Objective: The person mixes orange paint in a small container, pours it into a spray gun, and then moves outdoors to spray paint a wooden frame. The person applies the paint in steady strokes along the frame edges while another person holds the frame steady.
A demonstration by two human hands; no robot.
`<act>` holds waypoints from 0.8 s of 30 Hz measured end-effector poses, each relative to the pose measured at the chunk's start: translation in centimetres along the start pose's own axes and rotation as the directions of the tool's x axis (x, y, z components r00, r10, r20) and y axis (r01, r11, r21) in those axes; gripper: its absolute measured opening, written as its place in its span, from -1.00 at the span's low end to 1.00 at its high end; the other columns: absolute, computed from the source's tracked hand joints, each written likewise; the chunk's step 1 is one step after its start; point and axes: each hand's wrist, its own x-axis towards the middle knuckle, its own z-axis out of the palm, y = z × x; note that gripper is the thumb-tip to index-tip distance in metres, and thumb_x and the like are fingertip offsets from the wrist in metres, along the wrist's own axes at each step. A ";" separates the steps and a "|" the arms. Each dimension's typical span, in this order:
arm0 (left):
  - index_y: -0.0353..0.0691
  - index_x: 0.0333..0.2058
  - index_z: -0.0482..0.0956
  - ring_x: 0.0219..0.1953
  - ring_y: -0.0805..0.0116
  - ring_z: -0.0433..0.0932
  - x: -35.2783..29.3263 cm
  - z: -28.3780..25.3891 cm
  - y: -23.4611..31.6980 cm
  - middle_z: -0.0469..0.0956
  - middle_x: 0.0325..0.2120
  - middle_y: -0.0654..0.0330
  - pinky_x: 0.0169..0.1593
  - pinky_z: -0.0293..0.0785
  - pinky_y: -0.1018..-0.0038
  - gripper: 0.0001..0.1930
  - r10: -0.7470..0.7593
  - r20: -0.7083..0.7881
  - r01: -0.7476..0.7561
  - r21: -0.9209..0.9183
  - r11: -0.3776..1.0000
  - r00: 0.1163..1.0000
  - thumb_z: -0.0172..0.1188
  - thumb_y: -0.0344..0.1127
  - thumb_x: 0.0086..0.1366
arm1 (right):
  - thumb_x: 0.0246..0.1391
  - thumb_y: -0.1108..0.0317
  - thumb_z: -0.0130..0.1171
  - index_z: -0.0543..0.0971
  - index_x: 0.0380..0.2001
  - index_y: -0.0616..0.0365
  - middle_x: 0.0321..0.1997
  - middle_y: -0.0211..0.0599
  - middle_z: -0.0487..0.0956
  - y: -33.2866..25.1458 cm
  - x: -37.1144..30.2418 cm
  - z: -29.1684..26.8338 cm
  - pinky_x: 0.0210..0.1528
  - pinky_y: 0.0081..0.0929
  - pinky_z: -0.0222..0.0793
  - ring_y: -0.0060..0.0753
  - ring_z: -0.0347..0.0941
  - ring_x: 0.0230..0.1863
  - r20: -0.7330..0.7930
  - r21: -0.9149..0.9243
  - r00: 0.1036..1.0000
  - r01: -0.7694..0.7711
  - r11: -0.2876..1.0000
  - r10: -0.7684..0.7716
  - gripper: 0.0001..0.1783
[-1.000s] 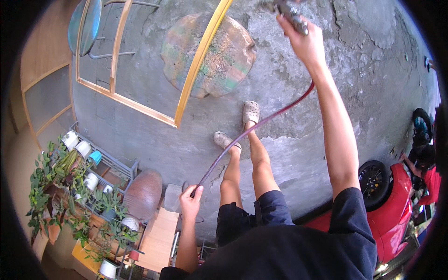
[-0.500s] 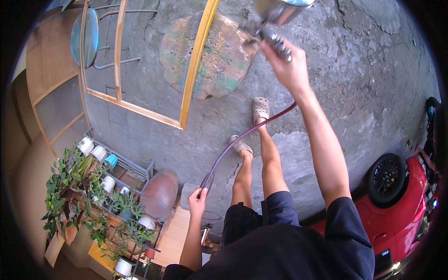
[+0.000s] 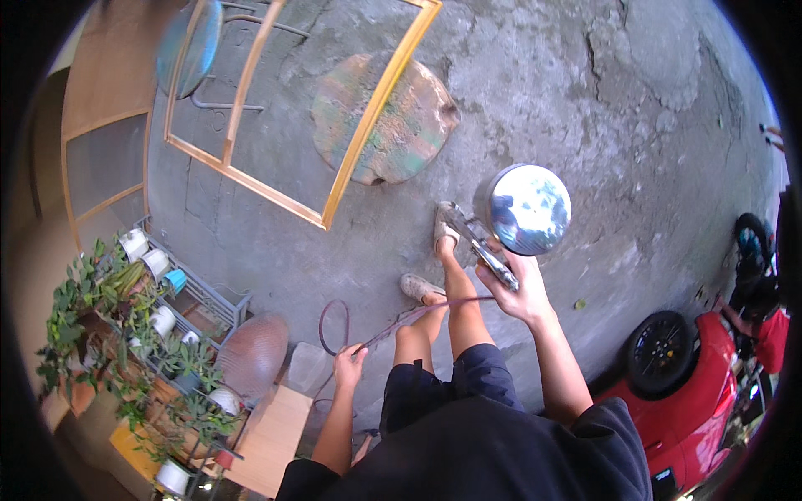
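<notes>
My right hand [image 3: 520, 285] is closed round the grip of a metal spray gun [image 3: 493, 260], with its shiny round cup [image 3: 531, 209] on top. The gun's nozzle end points up and left, above my shoe. From the gun a dark red hose [image 3: 426, 311] runs across my legs to my left hand [image 3: 348, 366], which pinches it; a loop of hose stands up beside that hand. Ahead on the left is a wooden frame [image 3: 276, 200], its right-hand bar [image 3: 376, 117] yellower than the rest. The gun is apart from the frame.
Under the frame lies a round, paint-stained slab [image 3: 409, 125]. A blue round-topped stool [image 3: 190, 46] and a screened wooden panel [image 3: 104, 159] stand far left. Potted plants [image 3: 142, 334] on a grey rack are at left. A red car [image 3: 681, 417] stands at right, near a person in red [image 3: 773, 338].
My right hand has drawn the spray gun back from beside the frame's yellow bar, down toward my body. The hose has slackened and looped near my left hand. My view has shifted slightly.
</notes>
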 end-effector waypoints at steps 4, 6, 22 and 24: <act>-0.27 -0.17 0.71 -0.16 0.10 0.67 -1.4 2.1 0.2 0.69 -0.21 -0.01 -0.07 0.58 0.29 -0.80 0.069 -0.143 -0.080 -0.069 0.994 0.987 0.36 -0.45 0.20 | 0.11 0.33 0.36 0.52 -0.05 0.26 -0.31 -0.09 0.64 -4.9 -2.7 -2.7 -0.14 -0.25 0.47 -0.04 0.60 -0.27 -0.080 -0.017 0.996 -0.041 0.999 0.040 -0.62; -0.27 -0.18 0.71 -0.18 0.15 0.68 -2.0 2.4 1.1 0.69 -0.19 0.01 -0.10 0.58 0.31 -0.80 -0.101 -0.101 0.078 -0.215 0.973 0.990 0.36 -0.51 0.18 | 0.06 0.36 0.39 0.54 -0.01 0.26 -0.28 -0.01 0.65 -7.9 -3.9 -3.3 -0.09 -0.22 0.49 0.05 0.64 -0.22 -0.119 -0.046 0.991 -0.059 0.997 0.053 -0.57; -0.32 -0.45 0.62 -0.48 0.20 0.64 -27.2 11.6 -3.6 0.62 -0.55 0.02 -0.34 0.51 0.28 -0.76 -0.553 -0.582 -0.311 -0.802 0.509 0.596 0.36 -0.28 0.31 | 0.40 0.26 0.12 0.56 -0.18 0.34 -0.31 -0.28 0.59 -22.0 -22.2 1.3 -0.74 -0.57 0.09 -0.67 0.26 -0.80 0.274 -0.014 0.853 0.465 0.885 -0.444 -0.72; -0.35 -0.47 0.60 -0.44 0.25 0.63 -32.8 14.5 -5.0 0.64 -0.50 0.03 -0.32 0.51 0.29 -0.79 -0.680 -0.506 -0.230 -0.858 0.459 0.531 0.37 -0.34 0.27 | 0.42 0.25 0.09 0.57 -0.22 0.35 -0.28 -0.24 0.58 -22.8 -23.6 2.5 -0.70 -0.53 0.12 -0.65 0.27 -0.79 0.313 -0.025 0.817 0.517 0.856 -0.484 -0.69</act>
